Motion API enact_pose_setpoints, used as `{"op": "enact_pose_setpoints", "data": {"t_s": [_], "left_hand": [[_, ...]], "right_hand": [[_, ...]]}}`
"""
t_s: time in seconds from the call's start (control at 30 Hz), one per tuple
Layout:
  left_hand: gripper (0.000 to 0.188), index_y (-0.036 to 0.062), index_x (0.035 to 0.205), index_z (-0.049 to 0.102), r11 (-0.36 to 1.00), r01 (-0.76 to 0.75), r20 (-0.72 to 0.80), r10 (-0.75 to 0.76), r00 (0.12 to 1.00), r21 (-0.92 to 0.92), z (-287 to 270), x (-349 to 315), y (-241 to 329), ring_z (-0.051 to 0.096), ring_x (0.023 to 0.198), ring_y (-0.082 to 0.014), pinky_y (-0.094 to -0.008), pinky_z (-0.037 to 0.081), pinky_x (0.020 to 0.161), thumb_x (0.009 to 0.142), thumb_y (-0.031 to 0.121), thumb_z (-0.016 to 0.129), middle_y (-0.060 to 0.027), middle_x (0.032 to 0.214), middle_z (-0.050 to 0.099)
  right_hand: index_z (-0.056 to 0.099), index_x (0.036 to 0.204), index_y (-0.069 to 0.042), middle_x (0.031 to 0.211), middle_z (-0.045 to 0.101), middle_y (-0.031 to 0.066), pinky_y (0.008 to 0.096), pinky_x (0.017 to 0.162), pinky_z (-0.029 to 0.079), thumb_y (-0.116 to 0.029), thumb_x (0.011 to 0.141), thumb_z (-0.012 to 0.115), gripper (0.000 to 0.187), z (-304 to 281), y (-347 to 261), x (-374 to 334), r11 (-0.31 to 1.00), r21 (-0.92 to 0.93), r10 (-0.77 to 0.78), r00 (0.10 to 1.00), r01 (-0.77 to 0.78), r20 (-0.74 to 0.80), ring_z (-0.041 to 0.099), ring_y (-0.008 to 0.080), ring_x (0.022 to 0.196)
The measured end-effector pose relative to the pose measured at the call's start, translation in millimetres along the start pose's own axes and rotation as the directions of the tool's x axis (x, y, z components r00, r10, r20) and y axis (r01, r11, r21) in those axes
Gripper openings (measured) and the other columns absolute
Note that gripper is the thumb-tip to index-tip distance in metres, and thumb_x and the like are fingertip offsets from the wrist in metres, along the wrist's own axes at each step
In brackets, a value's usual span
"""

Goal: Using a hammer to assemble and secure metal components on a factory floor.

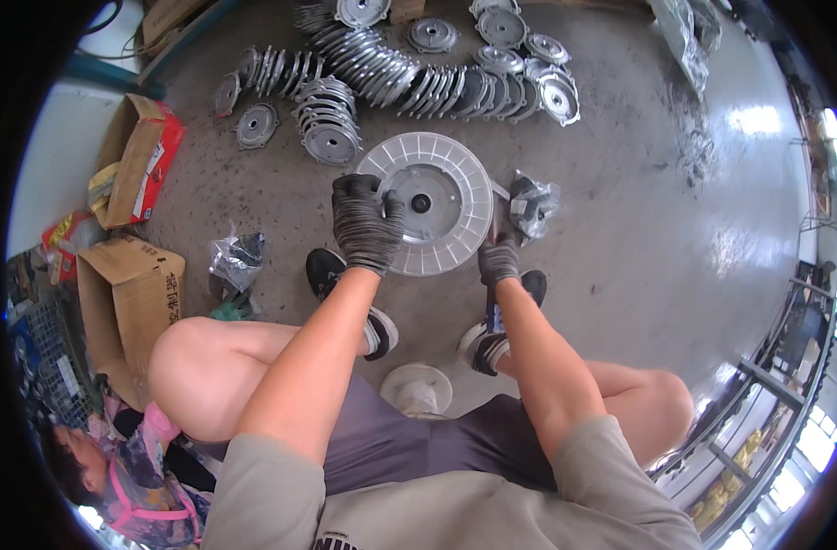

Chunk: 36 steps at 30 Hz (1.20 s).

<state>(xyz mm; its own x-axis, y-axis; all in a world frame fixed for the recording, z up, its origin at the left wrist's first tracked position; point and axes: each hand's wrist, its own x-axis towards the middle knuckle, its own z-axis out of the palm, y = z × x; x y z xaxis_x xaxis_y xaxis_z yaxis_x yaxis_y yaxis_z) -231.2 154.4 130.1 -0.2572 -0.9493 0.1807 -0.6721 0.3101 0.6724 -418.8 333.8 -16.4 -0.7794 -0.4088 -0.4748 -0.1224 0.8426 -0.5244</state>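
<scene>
A round grey disc with a ribbed outer ring and a dark central hub lies face up between my feet. My left hand, in a dark knit glove, is closed over the disc's left side, with its fingers curled; what is inside them, if anything, is hidden. Beside the disc's lower right edge, my gloved right hand is closed around a long narrow tool. Part of that tool shows below the hand, and its kind is unclear.
Rows of metal flanged covers stand on the floor ahead. Plastic-wrapped parts lie right of the disc, another plastic bag to the left. Cardboard boxes stand at left, near another person. A white bucket sits between my legs.
</scene>
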Motion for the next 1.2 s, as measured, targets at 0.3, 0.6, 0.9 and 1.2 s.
{"op": "enact_pose_setpoints", "data": {"t_s": [0.3,0.6,0.9,1.2], "left_hand": [[0.035,0.0108,0.119,0.067,0.997,-0.019,-0.030,0.017,0.999,-0.074,-19.7,4.7,-4.8,0.059,0.108,-0.0387,-0.0487,0.049,0.096,0.083,0.009,0.071,-0.0181,0.115,0.060],[0.037,0.0158,0.120,0.070,0.994,0.101,0.036,-0.099,0.994,-0.038,-22.7,-0.6,-4.0,0.059,0.115,-0.0386,-0.0476,0.049,0.102,0.083,0.011,0.072,-0.0168,0.118,0.062],[0.035,0.0154,0.118,0.071,0.990,0.098,0.012,-0.097,0.995,-0.097,-15.8,-2.1,-6.1,0.059,0.115,-0.0378,-0.0472,0.049,0.102,0.083,0.013,0.071,-0.0176,0.118,0.060],[0.037,0.0148,0.117,0.070,0.987,0.074,0.025,-0.071,0.997,-0.144,-9.4,4.7,5.9,0.057,0.116,-0.0382,-0.0484,0.050,0.100,0.080,0.015,0.073,-0.0169,0.124,0.058]], "right_hand": [[0.053,0.120,-0.012,0.070,0.052,-0.0005,0.0312,0.043,0.044,-0.035,0.106,0.056,0.028,-148.3,-144.9,-133.9,0.782,0.622,-0.180,0.968,0.034,0.173,0.051,0.0123,0.049],[0.057,0.112,-0.005,0.087,0.068,0.0307,0.0599,0.069,0.045,-0.033,0.105,0.060,0.029,-120.7,-160.9,-192.4,0.826,-0.115,-0.532,0.830,0.552,0.168,0.064,0.0548,0.088],[0.051,0.118,-0.008,0.091,0.069,0.0329,0.0630,0.073,0.049,-0.036,0.106,0.056,0.031,-99.5,-157.2,-172.8,0.829,-0.285,-0.409,0.870,0.480,0.276,0.064,0.0567,0.092],[0.049,0.139,-0.005,0.094,0.054,0.0093,0.0303,0.075,0.049,-0.014,0.108,0.055,0.033,-105.7,-109.4,-132.1,0.501,0.068,-0.865,0.502,0.863,0.011,0.052,0.0189,0.081]]}}
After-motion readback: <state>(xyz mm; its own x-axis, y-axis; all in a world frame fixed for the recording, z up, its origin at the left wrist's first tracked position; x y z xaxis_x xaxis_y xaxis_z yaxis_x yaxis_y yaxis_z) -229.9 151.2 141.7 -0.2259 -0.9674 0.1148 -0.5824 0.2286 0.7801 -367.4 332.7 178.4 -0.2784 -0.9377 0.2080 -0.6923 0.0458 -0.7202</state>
